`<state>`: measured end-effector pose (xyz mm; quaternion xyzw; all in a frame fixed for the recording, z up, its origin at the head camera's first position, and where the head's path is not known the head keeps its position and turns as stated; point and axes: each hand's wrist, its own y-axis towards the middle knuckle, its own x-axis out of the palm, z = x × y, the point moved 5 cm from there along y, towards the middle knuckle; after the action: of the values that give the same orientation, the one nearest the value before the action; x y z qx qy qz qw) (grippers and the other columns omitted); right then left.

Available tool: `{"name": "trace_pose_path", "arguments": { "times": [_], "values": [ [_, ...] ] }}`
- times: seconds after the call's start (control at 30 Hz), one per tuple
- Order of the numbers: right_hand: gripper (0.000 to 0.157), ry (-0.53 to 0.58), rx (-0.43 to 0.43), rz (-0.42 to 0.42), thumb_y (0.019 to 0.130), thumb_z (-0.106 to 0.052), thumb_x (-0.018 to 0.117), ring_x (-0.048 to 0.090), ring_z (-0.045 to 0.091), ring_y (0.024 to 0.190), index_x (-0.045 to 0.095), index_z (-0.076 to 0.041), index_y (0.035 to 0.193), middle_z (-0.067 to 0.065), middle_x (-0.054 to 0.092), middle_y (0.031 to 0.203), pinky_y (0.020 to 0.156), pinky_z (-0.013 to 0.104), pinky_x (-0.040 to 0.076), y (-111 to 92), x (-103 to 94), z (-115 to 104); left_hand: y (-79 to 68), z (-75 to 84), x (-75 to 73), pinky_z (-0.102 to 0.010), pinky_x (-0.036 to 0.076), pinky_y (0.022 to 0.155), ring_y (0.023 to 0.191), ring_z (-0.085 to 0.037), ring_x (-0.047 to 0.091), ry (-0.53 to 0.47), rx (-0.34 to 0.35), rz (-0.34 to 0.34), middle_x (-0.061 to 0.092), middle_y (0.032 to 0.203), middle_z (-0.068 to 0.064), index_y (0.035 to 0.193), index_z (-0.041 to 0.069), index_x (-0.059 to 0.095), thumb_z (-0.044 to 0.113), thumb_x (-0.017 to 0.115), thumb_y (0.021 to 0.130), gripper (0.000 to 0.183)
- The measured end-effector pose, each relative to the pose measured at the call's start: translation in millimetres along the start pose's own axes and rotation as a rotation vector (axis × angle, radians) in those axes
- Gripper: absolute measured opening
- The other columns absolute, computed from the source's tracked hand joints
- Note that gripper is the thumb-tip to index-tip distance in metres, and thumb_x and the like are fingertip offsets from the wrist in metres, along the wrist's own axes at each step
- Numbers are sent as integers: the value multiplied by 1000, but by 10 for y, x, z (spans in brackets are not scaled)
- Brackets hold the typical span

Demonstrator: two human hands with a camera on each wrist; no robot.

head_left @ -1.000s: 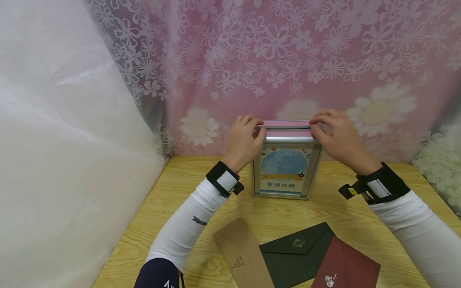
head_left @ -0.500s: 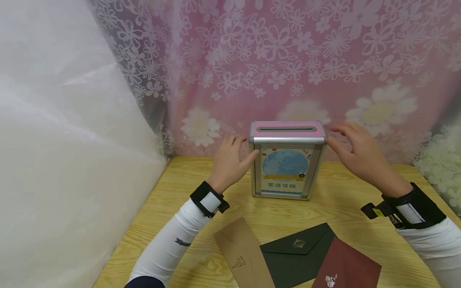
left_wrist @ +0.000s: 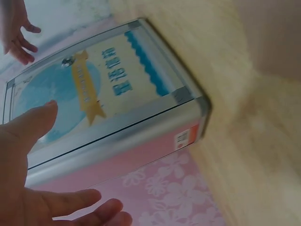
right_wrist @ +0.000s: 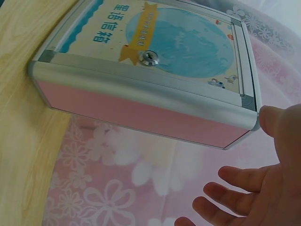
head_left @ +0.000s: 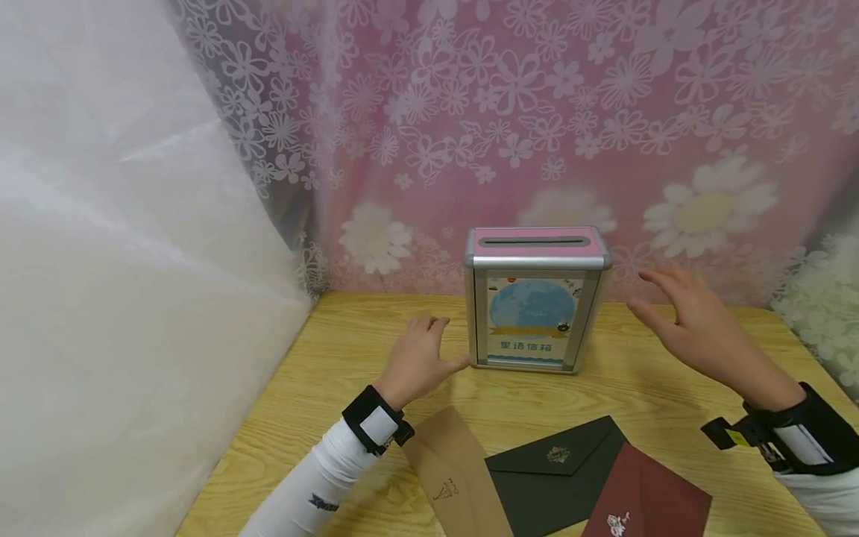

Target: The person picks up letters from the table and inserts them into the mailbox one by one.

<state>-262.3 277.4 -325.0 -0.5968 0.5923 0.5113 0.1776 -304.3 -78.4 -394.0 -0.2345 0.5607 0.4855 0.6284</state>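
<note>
A silver-framed letter box point(head_left: 532, 313) stands upright on the table, its pink top having a long slot point(head_left: 535, 242). Its front bears a blue globe picture, and a key lock point(right_wrist: 149, 58) shows in the right wrist view. Beside the box's lower left side is my left hand point(head_left: 417, 359), fingers spread and holding nothing; the thumb lies near the box's corner in the head view. To the right of the box my right hand point(head_left: 705, 335) hangs in the air, fingers loosely extended, with nothing in it.
A tan envelope point(head_left: 456, 477), a dark green envelope point(head_left: 546, 481) and a dark red envelope point(head_left: 649, 496) lie at the front of the wooden table point(head_left: 349, 328). Behind the box hangs a pink floral curtain point(head_left: 470, 112); white sheeting point(head_left: 134, 261) covers the left side.
Both hands have come off the top of the letter box and moved down and apart, the left to the lower left, the right to the lower right. The box and envelopes stay put.
</note>
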Motion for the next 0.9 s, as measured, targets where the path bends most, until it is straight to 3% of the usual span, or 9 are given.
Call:
{"name": "trace_pose_path", "arguments": {
  "times": [0.23,0.63,0.9],
  "values": [
    [62,13,20,-30,97,-35,54,21,51,126,35,1,144,32,31,141,85,72,24,-132,105,49,-192,-27,262,-47,48,85,112,-29,46,2,-32,-133,53,125,-16,136,3,49,63,62,80,83],
    [70,1,46,-73,94,-38,58,22,54,124,33,4,144,34,29,141,86,73,24,-265,315,164,-393,-32,604,-42,51,73,100,-25,48,49,-13,-375,53,116,-11,127,6,58,67,72,66,88],
    [68,0,59,-73,95,-38,58,21,54,124,34,3,144,34,30,140,85,73,24,-310,373,204,-487,12,761,-39,49,67,93,-21,49,144,25,-444,54,107,-7,116,10,62,65,77,60,80]
  ]
}}
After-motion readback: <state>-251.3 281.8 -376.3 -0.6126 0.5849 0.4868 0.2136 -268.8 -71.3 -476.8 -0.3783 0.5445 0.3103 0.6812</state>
